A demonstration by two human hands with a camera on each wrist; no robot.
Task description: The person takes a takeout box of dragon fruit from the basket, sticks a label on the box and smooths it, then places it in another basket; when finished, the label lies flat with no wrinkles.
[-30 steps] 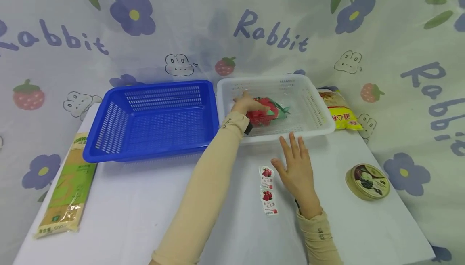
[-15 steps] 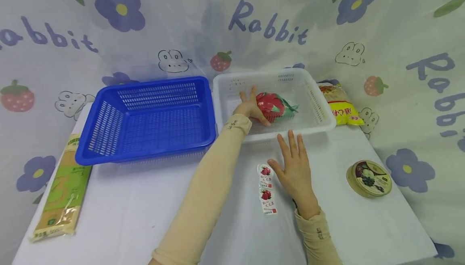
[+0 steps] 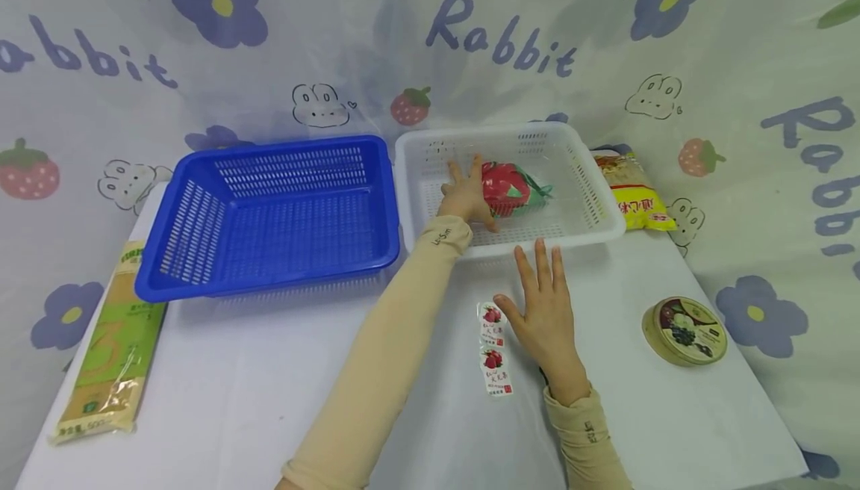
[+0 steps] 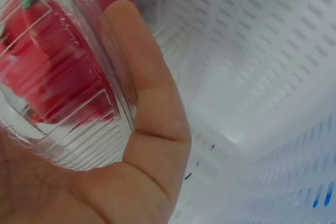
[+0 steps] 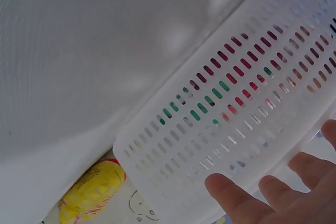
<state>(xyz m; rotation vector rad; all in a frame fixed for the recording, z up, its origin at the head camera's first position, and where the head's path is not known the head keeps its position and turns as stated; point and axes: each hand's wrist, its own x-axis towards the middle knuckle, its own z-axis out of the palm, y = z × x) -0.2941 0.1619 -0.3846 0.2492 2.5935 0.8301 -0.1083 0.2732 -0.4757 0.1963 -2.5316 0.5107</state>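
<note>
In the white basket [image 3: 537, 240], my left hand [image 3: 463, 202] is at the left end of a clear plastic box [image 4: 79, 163] with red dragon fruit [image 3: 505, 188] in it. Its fingers are spread and straight toward the back, while the thumb points to the near right. Seen from the left wrist, that thumb lies along the box's side, and the box's base is close to the palm. My right hand [image 3: 547, 322] has its fingers spread just in front of the basket's near rim. Left of it lies a strip of dragon fruit stickers [image 3: 496, 348].
A blue basket [image 3: 269, 278] stands to the left of the white one. A green-and-tan noodle packet [image 3: 110, 348] lies at the far left, a yellow bag [image 3: 638, 206] behind right. A round gold tin [image 3: 685, 331] sits near the table's right edge.
The box with the dragon fruit has shifted right in the white basket. My left hand has spread its fingers and thumb and moved slightly right with it. The right hand stays almost unmoved.
</note>
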